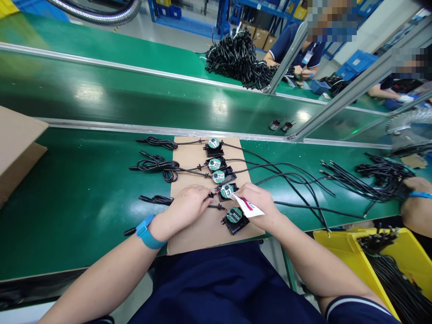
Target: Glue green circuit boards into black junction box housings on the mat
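Note:
Several round green circuit boards (213,143), each in a black housing and wired to black cables, lie in a column on a cardboard sheet (189,238). My right hand (258,202) is closed around a white squeeze tube (249,206) with red and blue print. The tube's narrow end reaches the circuit board second from the front (227,191). My left hand (191,204), a blue band on its wrist, is closed on that board's black cable (211,195), close to the housing. Nearest me lies another circuit board (234,215), its cable passing by my left fingers.
Coiled cables with plugs (158,167) lie left of the cardboard; loose cable ends spread right. Another person's hand (418,204) is by a cable pile (384,171). A yellow bin (337,238) holds cables below. An open carton (20,148) stands left, beside a metal rail (135,128) behind.

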Available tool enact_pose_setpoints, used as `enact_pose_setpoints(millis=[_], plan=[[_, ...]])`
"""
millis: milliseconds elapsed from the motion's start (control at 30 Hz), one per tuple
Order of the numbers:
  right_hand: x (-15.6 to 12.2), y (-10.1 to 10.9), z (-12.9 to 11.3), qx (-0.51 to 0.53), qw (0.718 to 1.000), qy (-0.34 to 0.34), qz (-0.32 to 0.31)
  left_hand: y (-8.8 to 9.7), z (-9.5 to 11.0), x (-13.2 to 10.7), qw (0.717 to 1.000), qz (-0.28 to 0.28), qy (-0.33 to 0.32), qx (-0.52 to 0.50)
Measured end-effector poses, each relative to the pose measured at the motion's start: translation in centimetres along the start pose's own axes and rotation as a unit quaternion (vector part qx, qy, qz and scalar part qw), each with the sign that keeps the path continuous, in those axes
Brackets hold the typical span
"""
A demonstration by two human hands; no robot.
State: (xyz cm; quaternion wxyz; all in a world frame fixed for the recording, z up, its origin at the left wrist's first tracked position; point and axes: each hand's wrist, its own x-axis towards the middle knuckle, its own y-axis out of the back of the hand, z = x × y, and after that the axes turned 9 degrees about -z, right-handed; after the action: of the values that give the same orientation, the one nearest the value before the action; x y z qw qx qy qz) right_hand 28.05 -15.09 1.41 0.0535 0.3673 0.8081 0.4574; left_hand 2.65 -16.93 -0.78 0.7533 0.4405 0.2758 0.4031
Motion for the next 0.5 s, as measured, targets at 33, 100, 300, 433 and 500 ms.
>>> enact_pose_setpoints(millis=[33, 100, 300, 433, 500], plan=[[-0.1, 0.2, -0.2, 0.004, 1.000, 0.002, 0.008, 0.0, 0.0, 0.0, 1.000, -0.003, 0.001, -0.003], [-0.3, 1.0, -0.8, 0.012, 1.000, 0.001, 0.025, 0.2, 0.1, 0.0, 1.000, -0.005, -0.001, -0.005], [-0.5, 4.2, -2.9, 0.013, 0.999, -0.037, 0.008, 0.3, 1.5, -1.2, 0.994, 0.070, -0.024, 0.084], [-0.4, 4.8, -3.5, 0.033, 0.996, -0.044, -0.066, -0.9, 2.9, -2.2, 0.984, 0.073, -0.142, 0.085], [-0.1, 4.7, -3.5, 0.035, 0.994, -0.037, -0.092, -1.5, 3.3, -2.3, 0.979, 0.053, -0.172, 0.095]])
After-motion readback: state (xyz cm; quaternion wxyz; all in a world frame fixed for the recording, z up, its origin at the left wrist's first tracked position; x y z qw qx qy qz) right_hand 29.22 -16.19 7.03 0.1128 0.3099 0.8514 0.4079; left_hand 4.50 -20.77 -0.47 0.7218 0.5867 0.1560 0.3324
